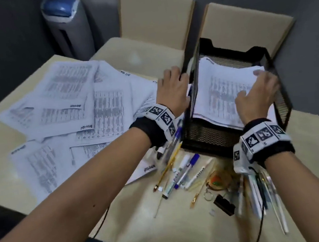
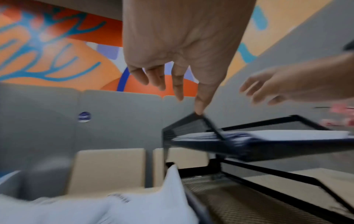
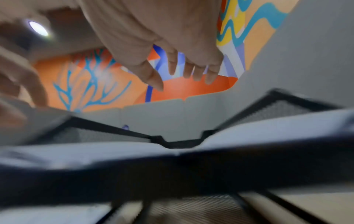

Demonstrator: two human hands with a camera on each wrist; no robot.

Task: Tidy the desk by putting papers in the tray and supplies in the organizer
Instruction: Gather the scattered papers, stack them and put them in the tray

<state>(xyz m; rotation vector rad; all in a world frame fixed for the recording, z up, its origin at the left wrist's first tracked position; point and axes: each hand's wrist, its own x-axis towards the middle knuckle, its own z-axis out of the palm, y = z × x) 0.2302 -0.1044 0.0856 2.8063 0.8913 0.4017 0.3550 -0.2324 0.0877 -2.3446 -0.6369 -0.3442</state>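
Left hand [image 1: 172,89] resting loose-fingered against tray [image 1: 269,58] left rim. Right hand [image 1: 258,97] lying spread on paper stack [image 1: 221,84] inside, gripping nothing. Pens [image 1: 182,171] lying nearby.

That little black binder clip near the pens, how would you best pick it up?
Pinch the black binder clip across its long flat sides, coming straight down from above. It lies flat on the desk with bare surface along both long sides, while the keyring and pens crowd its ends.
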